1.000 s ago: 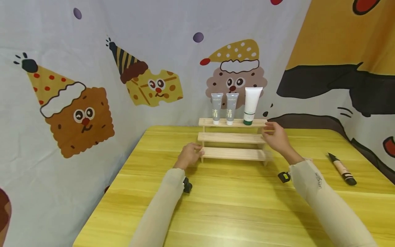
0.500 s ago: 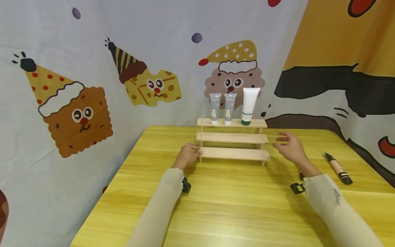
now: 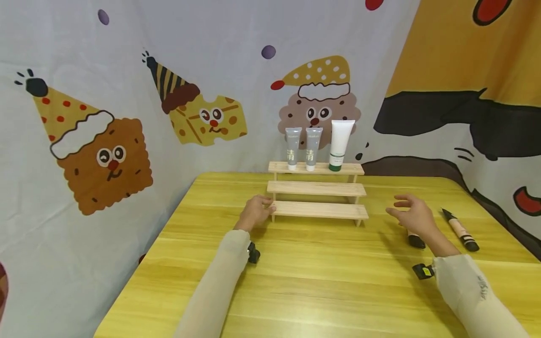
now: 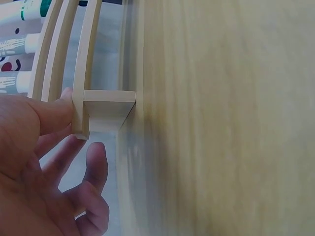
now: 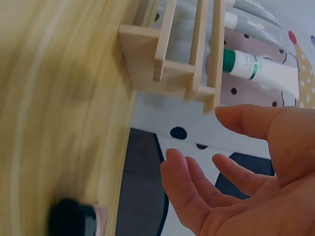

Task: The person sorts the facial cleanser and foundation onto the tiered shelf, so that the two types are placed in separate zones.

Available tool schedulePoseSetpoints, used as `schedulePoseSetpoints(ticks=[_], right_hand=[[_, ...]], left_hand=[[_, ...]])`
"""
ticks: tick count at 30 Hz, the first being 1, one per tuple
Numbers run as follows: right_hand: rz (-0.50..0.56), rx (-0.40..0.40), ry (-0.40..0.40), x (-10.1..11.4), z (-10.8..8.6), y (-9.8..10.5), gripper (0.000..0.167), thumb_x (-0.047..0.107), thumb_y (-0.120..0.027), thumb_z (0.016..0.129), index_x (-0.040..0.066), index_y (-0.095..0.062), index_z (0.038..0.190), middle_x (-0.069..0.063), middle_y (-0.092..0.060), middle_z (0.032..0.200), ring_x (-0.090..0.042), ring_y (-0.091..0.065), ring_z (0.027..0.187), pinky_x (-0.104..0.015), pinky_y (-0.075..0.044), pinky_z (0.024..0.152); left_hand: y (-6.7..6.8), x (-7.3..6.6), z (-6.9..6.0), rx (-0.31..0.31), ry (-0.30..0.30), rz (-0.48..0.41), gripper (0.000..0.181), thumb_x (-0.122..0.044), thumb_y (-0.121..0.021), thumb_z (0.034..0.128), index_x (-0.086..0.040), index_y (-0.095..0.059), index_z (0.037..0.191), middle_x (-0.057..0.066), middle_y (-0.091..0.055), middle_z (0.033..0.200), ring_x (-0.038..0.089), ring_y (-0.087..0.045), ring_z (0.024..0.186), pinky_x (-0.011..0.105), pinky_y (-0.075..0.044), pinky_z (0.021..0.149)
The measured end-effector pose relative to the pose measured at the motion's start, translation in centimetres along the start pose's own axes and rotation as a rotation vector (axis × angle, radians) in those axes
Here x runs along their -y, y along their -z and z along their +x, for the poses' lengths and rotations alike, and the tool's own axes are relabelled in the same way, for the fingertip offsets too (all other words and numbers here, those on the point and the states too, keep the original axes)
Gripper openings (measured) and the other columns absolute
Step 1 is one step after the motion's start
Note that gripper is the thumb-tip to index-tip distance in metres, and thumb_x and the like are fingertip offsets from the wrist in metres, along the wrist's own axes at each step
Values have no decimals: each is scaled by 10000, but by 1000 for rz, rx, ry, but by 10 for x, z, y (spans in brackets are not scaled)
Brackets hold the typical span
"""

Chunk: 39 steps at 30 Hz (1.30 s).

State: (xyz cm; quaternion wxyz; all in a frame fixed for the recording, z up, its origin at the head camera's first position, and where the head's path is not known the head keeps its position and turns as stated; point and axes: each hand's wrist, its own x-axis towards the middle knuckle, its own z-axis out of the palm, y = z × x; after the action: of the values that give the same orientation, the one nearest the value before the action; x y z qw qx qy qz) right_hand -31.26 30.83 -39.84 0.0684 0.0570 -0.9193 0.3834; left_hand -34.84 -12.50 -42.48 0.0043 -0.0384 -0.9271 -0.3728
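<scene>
A three-step wooden rack [image 3: 317,210] stands on the table with two grey tubes [image 3: 292,149] and a white tube with a green cap [image 3: 340,144] upright on its top step. My left hand [image 3: 255,212] pinches the left end of the lowest step; in the left wrist view the thumb [image 4: 56,114] and index finger hold the board's end [image 4: 80,129]. My right hand [image 3: 414,217], empty with fingers spread, hovers right of the rack, above a dark-capped tube [image 3: 416,241] partly hidden beneath it.
Another dark-capped, beige tube with a pointed black end [image 3: 460,229] lies on the yellow wood-grain table [image 3: 313,286] at the right. A cloth with cartoon prints [image 3: 228,56] hangs behind the table.
My right hand has let go of the rack's right side and moved right and toward me, over the dark-capped tube. My left hand stays at the rack.
</scene>
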Motion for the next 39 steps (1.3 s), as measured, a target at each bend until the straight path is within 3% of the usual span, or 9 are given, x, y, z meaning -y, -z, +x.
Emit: schedulePoseSetpoints(ticks=[12,21,26,29,34,39], right_hand=[[-82,27,-42,-24,-13,15,712,388,-632,974,-152,-417,1385,-429,-480,1288,-517,-592,1038,-449,-585,702],[-152,144,-130,-40,-15,29,743,348,-642,963,-205,-363,1373,-481,-429,1271,-540,-572,1023,-470,-572,709],[-208,171,-156,-52,-17,35,750,348,-661,948,-231,-377,1332,-477,-459,1225,-552,-551,1023,-484,-551,717],[-215,176,-157,-59,-17,35,738,337,-669,943,-239,-389,1311,-460,-495,1190,-491,-589,968,-442,-550,694],[-149,203,-168,-64,-16,34,707,270,-663,946,-256,-361,1308,-409,-563,1089,-269,-635,767,-358,-545,595],[-103,223,-180,-66,-15,30,690,254,-638,963,-242,-338,1338,-216,-642,893,-195,-601,676,-338,-528,554]], left_hand=[[1,4,0,1,-1,1,374,-304,-638,985,-137,-659,1320,55,-519,1446,304,-433,1368,485,-392,1102],[3,3,1,-6,17,-4,364,-297,-643,984,-144,-665,1313,45,-516,1455,298,-431,1373,485,-399,1097],[0,1,0,-10,18,-2,362,-295,-644,984,-133,-669,1306,60,-528,1439,304,-441,1362,483,-391,1102],[-1,0,0,-6,18,3,362,-292,-645,984,-128,-668,1306,61,-538,1434,305,-445,1361,481,-389,1105],[-1,0,1,-2,8,6,364,-297,-638,987,-136,-664,1313,47,-547,1433,299,-446,1364,481,-398,1098],[0,3,2,6,-1,9,369,-304,-634,989,-141,-660,1319,50,-535,1443,299,-443,1367,483,-402,1094]])
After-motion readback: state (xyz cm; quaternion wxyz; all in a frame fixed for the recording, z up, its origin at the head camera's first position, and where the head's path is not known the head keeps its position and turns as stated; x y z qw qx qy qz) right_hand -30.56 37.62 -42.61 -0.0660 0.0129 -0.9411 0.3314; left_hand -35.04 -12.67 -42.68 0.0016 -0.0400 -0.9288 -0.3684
